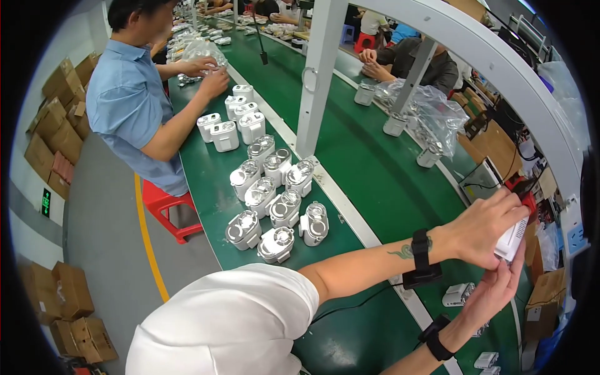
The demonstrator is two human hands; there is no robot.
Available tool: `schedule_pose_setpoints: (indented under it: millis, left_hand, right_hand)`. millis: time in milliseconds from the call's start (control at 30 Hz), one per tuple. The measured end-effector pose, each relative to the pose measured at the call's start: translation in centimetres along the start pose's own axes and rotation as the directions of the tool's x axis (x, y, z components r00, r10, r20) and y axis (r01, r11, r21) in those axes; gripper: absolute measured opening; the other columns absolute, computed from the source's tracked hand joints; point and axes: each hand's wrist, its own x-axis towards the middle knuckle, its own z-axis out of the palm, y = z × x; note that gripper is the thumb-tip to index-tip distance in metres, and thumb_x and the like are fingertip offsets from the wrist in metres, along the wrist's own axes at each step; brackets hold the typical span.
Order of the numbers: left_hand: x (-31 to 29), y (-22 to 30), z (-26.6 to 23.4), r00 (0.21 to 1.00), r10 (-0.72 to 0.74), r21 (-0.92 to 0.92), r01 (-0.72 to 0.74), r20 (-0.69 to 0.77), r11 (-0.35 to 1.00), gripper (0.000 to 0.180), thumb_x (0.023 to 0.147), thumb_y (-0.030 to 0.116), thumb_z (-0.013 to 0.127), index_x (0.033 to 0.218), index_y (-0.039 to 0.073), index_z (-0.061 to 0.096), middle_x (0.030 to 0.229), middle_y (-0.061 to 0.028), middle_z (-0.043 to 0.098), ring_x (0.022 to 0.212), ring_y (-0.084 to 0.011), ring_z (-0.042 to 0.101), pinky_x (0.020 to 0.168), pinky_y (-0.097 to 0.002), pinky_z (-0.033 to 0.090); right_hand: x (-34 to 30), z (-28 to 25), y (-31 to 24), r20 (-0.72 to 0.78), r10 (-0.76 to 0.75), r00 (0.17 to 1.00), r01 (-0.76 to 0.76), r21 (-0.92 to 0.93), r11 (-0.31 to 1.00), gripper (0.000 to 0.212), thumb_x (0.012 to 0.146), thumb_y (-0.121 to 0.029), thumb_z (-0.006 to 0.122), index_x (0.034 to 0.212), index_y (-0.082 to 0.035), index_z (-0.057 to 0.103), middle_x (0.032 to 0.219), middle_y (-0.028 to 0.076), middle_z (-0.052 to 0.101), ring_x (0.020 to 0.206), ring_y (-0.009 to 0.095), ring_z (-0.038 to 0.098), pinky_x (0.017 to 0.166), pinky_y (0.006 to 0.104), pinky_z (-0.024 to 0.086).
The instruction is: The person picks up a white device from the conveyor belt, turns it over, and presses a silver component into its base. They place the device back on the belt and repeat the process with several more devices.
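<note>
At the far right, my left hand (484, 228) is closed over the upper end of a white device (512, 240) with a ribbed side. My right hand (497, 290) grips the same device from below, its fingers along the near side. Much of the device is hidden by my fingers. Below my wrists, another white device (458, 294) lies on the green conveyor belt, with more white pieces (485, 360) nearer the lower edge. To the left of my arm, several white devices with silvery round-patterned tops (275, 244) stand grouped on the green side table (212, 206).
A grey metal post (315, 87) rises between side table and belt. Across the belt are spaced white devices (394, 124) and a clear plastic bag (437, 115). A co-worker in a blue shirt (125, 94) handles a clear bag beside a red stool (165, 206). Cardboard boxes (72, 290) stand left.
</note>
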Motion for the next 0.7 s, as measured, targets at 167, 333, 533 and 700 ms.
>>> schedule_pose_setpoints:
  millis: [167, 333, 533, 700]
  left_hand:
    - [0.0, 0.3, 0.3, 1.000, -0.031, -0.012, 0.031, 0.001, 0.999, 0.072, 0.051, 0.019, 0.076, 0.116, -0.001, 0.053, 0.107, -0.0174, 0.054, 0.100, -0.0385, 0.051, 0.066, -0.0453, 0.053]
    - [0.2, 0.6, 0.2, 1.000, -0.025, 0.022, 0.025, -0.004, 0.999, 0.072, 0.050, 0.019, 0.076, 0.116, -0.001, 0.054, 0.106, -0.0180, 0.054, 0.102, -0.0392, 0.051, 0.065, -0.0456, 0.053]
    - [-0.2, -1.0, 0.4, 0.983, -0.162, -0.052, 0.167, 0.091, 0.985, 0.083, 0.053, 0.030, 0.085, 0.124, 0.001, 0.053, 0.121, -0.0197, 0.054, 0.113, -0.0401, 0.051, 0.096, -0.0457, 0.046]
    - [0.6, -1.2, -1.3, 0.989, -0.046, -0.002, 0.047, 0.143, 0.999, 0.091, 0.054, 0.031, 0.088, 0.131, 0.002, 0.050, 0.123, -0.0218, 0.051, 0.115, -0.0431, 0.047, 0.098, -0.0465, 0.044]
  right_hand:
    - [0.0, 0.1, -0.9, -0.031, 0.034, 0.999, -0.034, 0.013, 0.999, 0.053, 0.095, -0.005, 0.042, 0.147, 0.008, 0.034, 0.143, 0.021, 0.046, 0.124, 0.027, 0.054, 0.105, 0.0361, 0.044]
    - [-0.1, 0.2, -1.1, -0.058, 0.097, 0.994, -0.090, 0.099, 0.991, 0.056, 0.096, -0.008, 0.045, 0.147, 0.008, 0.032, 0.142, 0.021, 0.046, 0.126, 0.027, 0.052, 0.107, 0.0373, 0.041]
    - [0.4, -0.6, -0.5, 0.051, 0.071, 0.996, -0.079, 0.176, 0.981, 0.065, 0.092, -0.008, 0.061, 0.148, 0.006, 0.031, 0.132, 0.018, 0.053, 0.115, 0.021, 0.057, 0.099, 0.0311, 0.046]
    - [0.5, 0.7, -0.9, 0.059, 0.044, 0.997, -0.057, 0.252, 0.966, 0.067, 0.091, -0.005, 0.062, 0.148, 0.005, 0.030, 0.127, 0.016, 0.056, 0.110, 0.016, 0.057, 0.097, 0.0291, 0.046]
